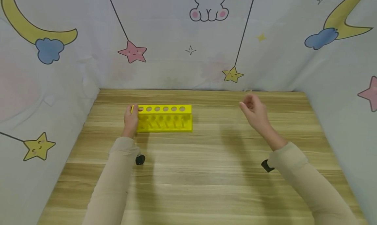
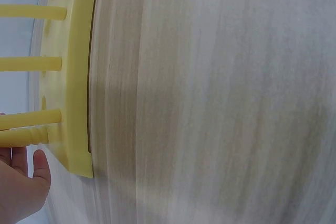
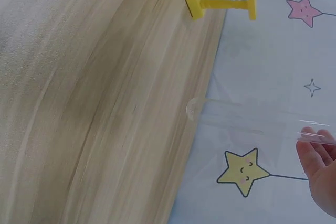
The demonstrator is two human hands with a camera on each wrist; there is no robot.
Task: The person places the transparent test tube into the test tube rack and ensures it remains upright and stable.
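A yellow test tube rack (image 1: 165, 123) stands on the wooden table, left of centre, with a row of round holes along its top. My left hand (image 1: 131, 120) grips the rack's left end; in the left wrist view the fingers lie around its end post (image 2: 23, 137). To the right, above the table, my right hand (image 1: 255, 113) pinches a clear test tube (image 3: 247, 116) near its upper end. The tube's rounded bottom points down toward the table in the right wrist view. In the head view the tube is nearly invisible.
The wooden table (image 1: 200, 179) is enclosed by white cloth walls (image 1: 165, 68) printed with stars, moons and clouds at the back and both sides. Each wrist wears a small black camera, such as the one below the right hand (image 1: 267, 165).
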